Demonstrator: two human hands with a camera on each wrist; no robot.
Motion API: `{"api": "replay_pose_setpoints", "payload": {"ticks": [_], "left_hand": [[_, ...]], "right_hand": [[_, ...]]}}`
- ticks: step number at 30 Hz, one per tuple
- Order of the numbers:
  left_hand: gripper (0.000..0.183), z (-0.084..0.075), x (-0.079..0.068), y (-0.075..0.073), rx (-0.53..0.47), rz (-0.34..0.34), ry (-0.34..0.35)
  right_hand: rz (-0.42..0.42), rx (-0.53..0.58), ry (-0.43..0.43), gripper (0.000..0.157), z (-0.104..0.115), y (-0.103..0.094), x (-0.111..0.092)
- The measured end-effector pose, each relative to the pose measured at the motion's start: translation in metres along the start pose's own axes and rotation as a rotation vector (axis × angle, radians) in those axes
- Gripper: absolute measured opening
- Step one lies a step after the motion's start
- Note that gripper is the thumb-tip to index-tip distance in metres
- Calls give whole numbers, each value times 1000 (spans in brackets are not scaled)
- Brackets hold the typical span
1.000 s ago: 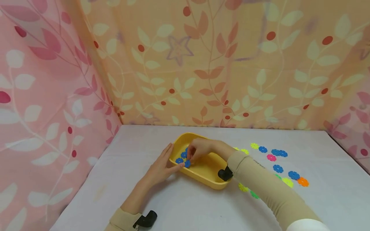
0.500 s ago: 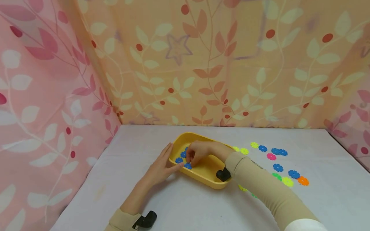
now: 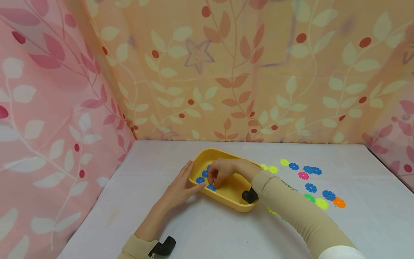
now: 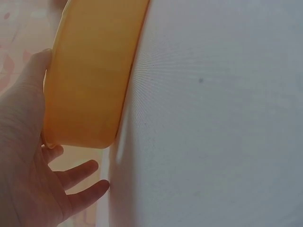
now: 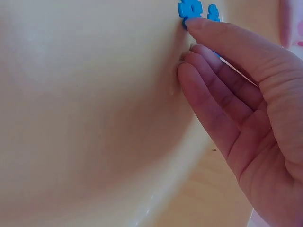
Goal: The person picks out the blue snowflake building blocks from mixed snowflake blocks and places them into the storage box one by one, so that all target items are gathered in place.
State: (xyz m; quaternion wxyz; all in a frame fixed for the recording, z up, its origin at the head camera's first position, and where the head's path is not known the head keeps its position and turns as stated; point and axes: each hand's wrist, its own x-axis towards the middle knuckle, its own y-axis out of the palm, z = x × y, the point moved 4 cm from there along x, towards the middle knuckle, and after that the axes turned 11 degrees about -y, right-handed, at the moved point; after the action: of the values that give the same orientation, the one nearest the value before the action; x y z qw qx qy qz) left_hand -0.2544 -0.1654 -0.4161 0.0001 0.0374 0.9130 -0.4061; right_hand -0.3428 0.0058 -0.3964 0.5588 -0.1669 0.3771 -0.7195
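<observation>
A yellow plastic basin (image 3: 237, 206) rests on the table, with several blue notched discs (image 3: 200, 180) at its left end. My left hand (image 3: 177, 190) lies at that end, its thumb on the near rim and its fingers straight and spread along the outside. In the left wrist view, the basin's wall (image 4: 94, 75) stands beside this hand. My right hand (image 3: 222, 170) reaches down inside the basin with bent fingers. It pinches a blue notched disc (image 5: 190, 8) by the near wall; the right wrist view has the thumb tip over its edge, the index fingertip hidden.
On the white table (image 3: 136, 201), right of the basin, lie several loose notched discs: blue (image 3: 329, 195), orange (image 3: 339, 202), pink (image 3: 303, 175), yellow (image 3: 321, 203) and green (image 3: 309, 198). The right forearm (image 3: 291, 201) covers some. Patterned cloth walls (image 3: 200, 90) enclose the back and sides.
My right hand has shifted slightly down and towards me inside the basin, and the blue disc at its fingertips has moved closer to the near wall. My left hand has stayed in place.
</observation>
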Motion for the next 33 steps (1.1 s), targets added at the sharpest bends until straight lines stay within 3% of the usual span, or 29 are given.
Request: {"api": "replay_pose_setpoints", "payload": {"ticks": [9,17,21,26,33], "left_hand": [[99,-2,2,5,-12,17,0],[98,-4,1,3,-12,24,9],[96,-3,0,3,-5,24,7],[96,-2,1,3,-4,15,12],[97,1,1,2,2,7,31]], "right_hand": [[-42,15,6,10,5,-11,-12],[-232,27,-80,19,18,-39,-38],[-336,93,-96,20,19,-45,-65],[-487,192,-36,23,17,-45,-110],[-732,353,67,35,-14,-35,-177]]}}
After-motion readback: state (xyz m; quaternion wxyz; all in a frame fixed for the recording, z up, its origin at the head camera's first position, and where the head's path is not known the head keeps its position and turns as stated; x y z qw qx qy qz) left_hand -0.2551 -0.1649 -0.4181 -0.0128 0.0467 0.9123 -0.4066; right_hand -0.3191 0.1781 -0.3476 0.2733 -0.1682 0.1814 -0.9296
